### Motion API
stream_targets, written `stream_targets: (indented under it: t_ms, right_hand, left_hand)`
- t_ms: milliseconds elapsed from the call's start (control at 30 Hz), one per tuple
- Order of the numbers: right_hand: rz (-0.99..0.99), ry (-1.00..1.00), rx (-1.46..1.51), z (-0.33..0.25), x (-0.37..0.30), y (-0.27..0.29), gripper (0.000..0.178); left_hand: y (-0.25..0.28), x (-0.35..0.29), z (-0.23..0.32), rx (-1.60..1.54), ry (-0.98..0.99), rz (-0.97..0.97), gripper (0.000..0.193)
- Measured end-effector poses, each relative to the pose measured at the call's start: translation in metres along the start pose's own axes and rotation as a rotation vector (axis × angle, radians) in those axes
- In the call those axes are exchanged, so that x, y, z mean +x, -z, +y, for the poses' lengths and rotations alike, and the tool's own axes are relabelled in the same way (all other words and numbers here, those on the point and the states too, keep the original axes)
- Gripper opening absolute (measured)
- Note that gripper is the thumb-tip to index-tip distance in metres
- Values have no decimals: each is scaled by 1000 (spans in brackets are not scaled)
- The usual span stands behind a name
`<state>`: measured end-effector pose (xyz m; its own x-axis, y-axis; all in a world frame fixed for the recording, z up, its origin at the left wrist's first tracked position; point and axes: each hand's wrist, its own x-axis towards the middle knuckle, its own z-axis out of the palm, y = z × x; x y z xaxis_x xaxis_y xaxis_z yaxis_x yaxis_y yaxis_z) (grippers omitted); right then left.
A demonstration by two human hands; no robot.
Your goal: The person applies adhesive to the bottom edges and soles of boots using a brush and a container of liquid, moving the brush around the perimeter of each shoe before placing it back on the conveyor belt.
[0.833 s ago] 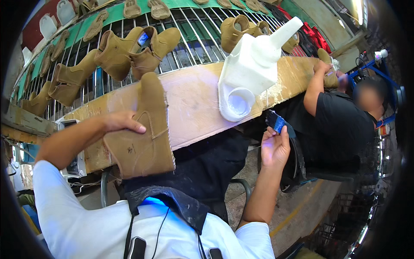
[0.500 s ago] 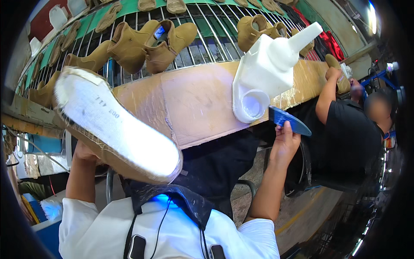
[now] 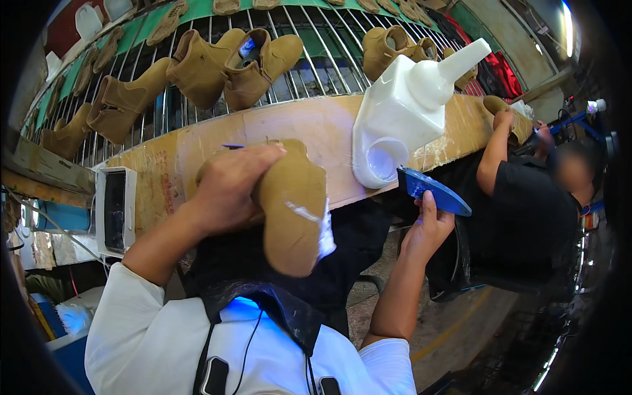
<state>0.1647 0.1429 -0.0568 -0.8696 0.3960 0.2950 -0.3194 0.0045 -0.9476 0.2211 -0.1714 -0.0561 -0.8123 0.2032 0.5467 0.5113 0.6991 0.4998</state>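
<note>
Closest in, the left hand (image 3: 230, 184) is wrapped over the top of a tan boot (image 3: 289, 210), fingers curled tight around the shaft, holding it up off the bench with the toe pointing down toward the lap. A bit of white sole edge shows along its right side. The right hand (image 3: 424, 227) is out to the side, pinching a flat blue insole (image 3: 434, 191) between thumb and fingers, raised just below the bench edge.

Just past both hands there's the wooden bench (image 3: 316, 131), with a big white plastic jug (image 3: 401, 112) with a spout sitting at its front edge, right above the insole. A small white box (image 3: 116, 210) hangs off the left end.

Farther back, more tan boots (image 3: 224, 66) lie on a wire rack (image 3: 329, 59). Off to the right another person in a black shirt (image 3: 533, 210) reaches up to the bench.
</note>
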Motion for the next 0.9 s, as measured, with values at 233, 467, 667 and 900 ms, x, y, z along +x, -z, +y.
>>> stream_targets:
  t_ms: [233, 467, 667, 900]
  right_hand:
    - [-64, -29, 153, -9, -4, -4, 20]
    - [-313, -63, 343, -47, -5, -31, 29]
    - [-844, -79, 313, -72, 11, -39, 42]
    - [-1523, -63, 240, -98, 9, -70, 40]
  left_hand:
    - [-9, -8, -1, 7, 3, -1, 71]
    - [-5, -6, 5, 68, -29, -63, 64]
    - [-3, -2, 1, 90, -114, -108, 59]
    - [-7, -1, 1, 129, -199, -152, 58]
